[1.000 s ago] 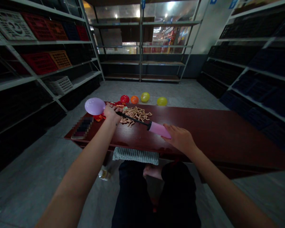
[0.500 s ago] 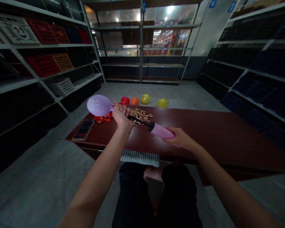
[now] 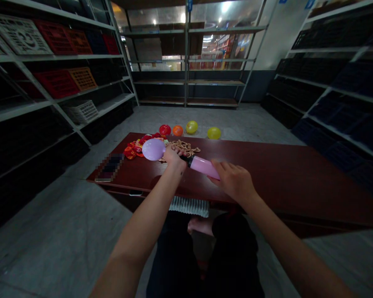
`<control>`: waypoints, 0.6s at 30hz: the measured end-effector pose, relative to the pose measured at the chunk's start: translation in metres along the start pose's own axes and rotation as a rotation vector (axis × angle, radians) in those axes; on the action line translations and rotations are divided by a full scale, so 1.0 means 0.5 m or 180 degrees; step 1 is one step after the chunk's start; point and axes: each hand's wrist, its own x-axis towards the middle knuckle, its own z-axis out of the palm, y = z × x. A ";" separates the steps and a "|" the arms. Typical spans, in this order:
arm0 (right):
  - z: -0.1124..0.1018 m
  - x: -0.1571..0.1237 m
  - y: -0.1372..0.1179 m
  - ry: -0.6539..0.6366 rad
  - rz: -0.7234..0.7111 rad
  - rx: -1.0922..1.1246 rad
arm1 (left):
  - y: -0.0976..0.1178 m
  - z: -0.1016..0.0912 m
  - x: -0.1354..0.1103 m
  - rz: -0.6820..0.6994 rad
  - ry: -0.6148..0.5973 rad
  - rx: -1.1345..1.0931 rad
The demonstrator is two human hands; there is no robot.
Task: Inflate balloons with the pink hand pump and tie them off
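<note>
A partly inflated lilac balloon [image 3: 153,150] juts out to the left of my left hand [image 3: 175,156]. That hand is closed around the balloon's neck, where it meets the dark end of a hand pump; the nozzle is hidden by the fingers. My right hand [image 3: 234,179] wraps the right end of the pink balloon pump [image 3: 202,165]. Only a short black piece shows between the pink barrel and my left hand. Both hands are above the dark red-brown table [image 3: 276,174].
Behind the left hand lie red and orange crumpled pieces [image 3: 131,150] and a heap of tan twisted pieces [image 3: 186,147]. A blurred phone-like object [image 3: 110,167] is at the table's left. Red, orange and yellow balloons [image 3: 192,127] appear beyond the far edge. Shelves with crates [image 3: 57,82] flank the floor.
My hands have come closer together, and the black rod between them has mostly slid into the pink barrel. The lilac balloon has shifted right and down and looks smaller in view.
</note>
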 end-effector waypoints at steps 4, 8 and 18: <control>0.024 -0.007 0.007 0.0104 -0.0060 -0.0200 | 0.011 0.008 0.036 -0.0110 0.0228 0.0189; 0.045 -0.030 0.032 0.0148 -0.0107 -0.0236 | 0.049 -0.001 0.074 -0.0041 0.0113 0.0167; 0.049 -0.038 0.097 -0.1167 0.0408 0.1885 | 0.115 -0.018 0.087 0.0398 -0.0124 0.0298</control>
